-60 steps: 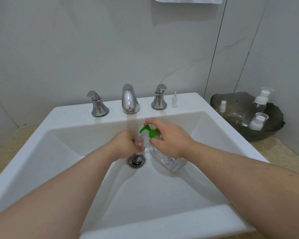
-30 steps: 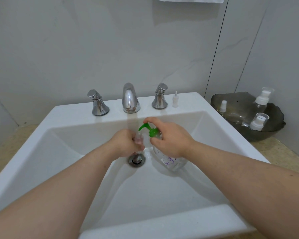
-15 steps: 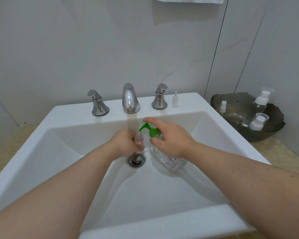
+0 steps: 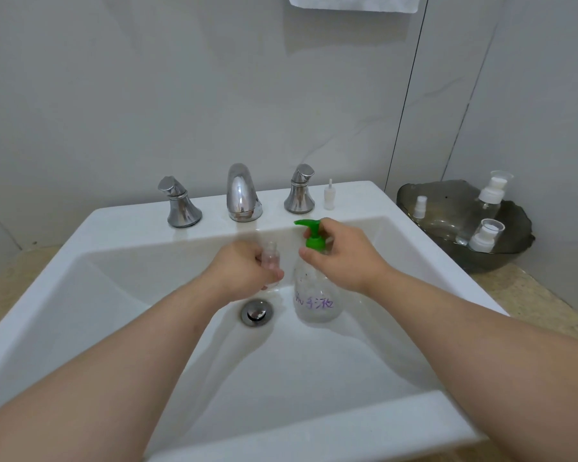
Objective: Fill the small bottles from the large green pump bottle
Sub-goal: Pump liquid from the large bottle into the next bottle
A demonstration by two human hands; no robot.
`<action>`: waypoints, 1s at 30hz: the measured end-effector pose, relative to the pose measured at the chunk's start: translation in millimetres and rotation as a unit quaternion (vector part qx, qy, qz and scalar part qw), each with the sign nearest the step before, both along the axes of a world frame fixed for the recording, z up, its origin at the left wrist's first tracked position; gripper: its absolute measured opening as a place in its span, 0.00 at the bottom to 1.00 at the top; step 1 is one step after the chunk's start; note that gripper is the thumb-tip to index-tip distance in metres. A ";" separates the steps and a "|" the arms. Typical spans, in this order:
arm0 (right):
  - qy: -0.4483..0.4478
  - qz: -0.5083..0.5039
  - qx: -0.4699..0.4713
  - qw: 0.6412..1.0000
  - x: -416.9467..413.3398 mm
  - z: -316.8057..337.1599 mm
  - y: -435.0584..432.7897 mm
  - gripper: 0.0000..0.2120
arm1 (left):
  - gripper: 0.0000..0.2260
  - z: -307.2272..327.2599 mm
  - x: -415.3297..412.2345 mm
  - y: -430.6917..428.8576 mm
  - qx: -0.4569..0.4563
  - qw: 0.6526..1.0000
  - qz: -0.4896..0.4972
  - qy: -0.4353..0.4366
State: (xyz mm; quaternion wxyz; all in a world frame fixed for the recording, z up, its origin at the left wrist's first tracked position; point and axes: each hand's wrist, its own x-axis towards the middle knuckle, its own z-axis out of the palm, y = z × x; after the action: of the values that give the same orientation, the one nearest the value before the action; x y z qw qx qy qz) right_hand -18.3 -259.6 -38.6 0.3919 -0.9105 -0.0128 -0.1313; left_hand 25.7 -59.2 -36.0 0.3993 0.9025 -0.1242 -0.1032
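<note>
A: Any writing to read?
B: Only on the clear plastic bottle with the green pump (image 4: 315,296): purple handwritten Chinese characters across its lower belly. The last two read 手液; the first is too unclear to tell.

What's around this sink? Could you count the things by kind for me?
Tap handles: 2
Spout: 1
Green pump bottle: 1
Small bottle in left hand: 1
Grey bowl: 1
White bottle tops (three in grey bowl, one on sink ledge): 4
Total: 10
</note>
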 end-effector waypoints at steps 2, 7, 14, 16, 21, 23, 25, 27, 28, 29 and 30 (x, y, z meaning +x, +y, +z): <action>0.003 -0.006 0.016 1.000 0.1 1.5 -1.8 0.08 | 0.08 6.1 -6.6 -3.9 -0.014 1.000 -0.003 -0.003; 0.034 0.000 0.084 0.996 -2.2 7.0 -9.4 0.09 | 0.07 18.9 -15.9 -7.4 -0.039 0.999 0.007 -0.031; 0.072 0.039 0.198 0.977 -2.9 16.8 -13.2 0.15 | 0.09 28.8 -30.0 -15.2 -0.060 0.995 0.013 -0.077; 0.039 -0.003 0.221 0.975 -2.2 18.9 -13.5 0.14 | 0.08 30.8 -32.0 -16.7 -0.084 0.993 0.019 -0.086; -0.088 -0.159 0.134 0.974 5.3 19.5 -19.8 0.09 | 0.07 34.2 -37.6 -19.7 -0.146 0.983 0.018 -0.109; -0.122 -0.173 0.087 0.973 12.6 20.1 -21.9 0.06 | 0.08 34.4 -39.7 -20.4 -0.174 0.978 0.015 -0.113; -0.151 -0.173 0.078 0.970 19.1 25.3 -23.3 0.08 | 0.08 35.2 -42.8 -21.0 -0.189 0.975 0.009 -0.119; -0.170 -0.162 0.086 0.968 23.3 31.6 -25.1 0.09 | 0.07 36.2 -46.8 -22.8 -0.195 0.973 -0.002 -0.126; -0.175 -0.155 0.076 0.969 24.9 32.8 -26.3 0.08 | 0.07 36.4 -48.6 -23.9 -0.199 0.972 -0.009 -0.126; -0.175 -0.149 0.057 0.972 27.5 31.6 -27.6 0.07 | 0.07 36.6 -50.1 -24.7 -0.203 0.971 -0.015 -0.124; -0.166 -0.141 0.034 0.975 29.2 29.8 -28.5 0.07 | 0.08 36.5 -51.5 -25.5 -0.206 0.971 -0.022 -0.123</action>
State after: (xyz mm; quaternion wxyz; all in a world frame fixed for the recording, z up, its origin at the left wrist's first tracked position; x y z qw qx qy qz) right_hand 10.9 -288.1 -8.8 0.3930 -0.8546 0.0553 -0.3348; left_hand -25.8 -84.6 0.5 0.5562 0.8034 -0.2108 0.0274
